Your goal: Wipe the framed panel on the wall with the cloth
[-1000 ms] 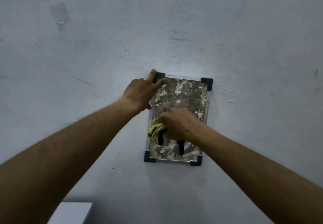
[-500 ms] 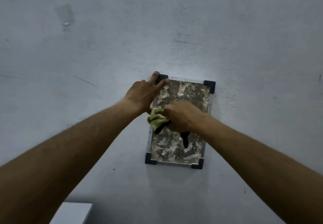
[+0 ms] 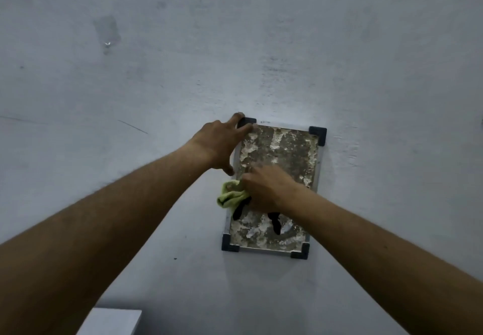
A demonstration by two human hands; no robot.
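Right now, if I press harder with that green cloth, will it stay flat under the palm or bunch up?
Probably bunches: the cloth is already crumpled, spilling past the panel's left edge from under the right hand, so it looks soft and floppy. It seems light, hanging without sagging far. The left hand bracing the top-left corner suggests the panel may shift.

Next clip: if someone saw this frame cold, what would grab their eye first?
First the framed panel on the pale wall, right of centre, its surface blotchy with pale and dark patches and its corners capped in black. Then the two bare arms reaching in: the left hand steadies the panel's top left corner, while the right hand presses a yellow-green cloth against its left edge, about halfway down.
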